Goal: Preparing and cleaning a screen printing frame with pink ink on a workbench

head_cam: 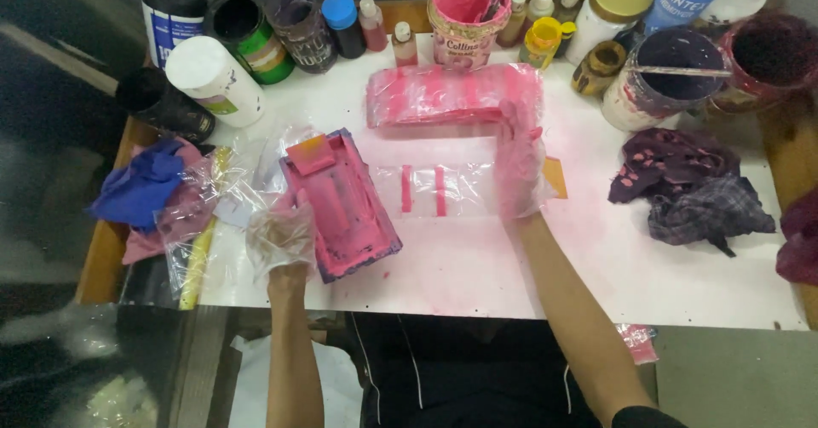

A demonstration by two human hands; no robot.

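Pink paint is covering most of what we are seeing on the white bench (477,266). We are resting our left hand (281,236), in a thin clear glove, on the lower left edge of a pink-smeared rectangular frame (341,206) lying tilted on the bench; the fingers are curled loosely over its rim rather than clamped. A small pink and orange scraper (311,153) is sitting at the top of that frame. Our right hand (520,168), also in a clear glove stained pink, is lying flat and spread, fingers pointing away from us, pressing on the right end of a clear plastic sheet (443,191) that is carrying two short pink stripes. Just beyond the fingertips, a stack of pink-stained clear sheets (452,94) is lying across the bench.

Along the far edge, containers are standing in a row: a white bottle on its side (213,79) at the left beside a black can (162,103), a green-labelled tin (251,28), a blue-capped bottle (343,23), a pink-filled tub (464,15) in the middle with a stick in it, a small yellow bottle (541,43), a gold-lidded jar (609,6), and a tub of dark purple paint (665,74) at the right. Blue and pink rags (145,189) are lying bunched at the left, and dark stained cloths (690,194) at the right.
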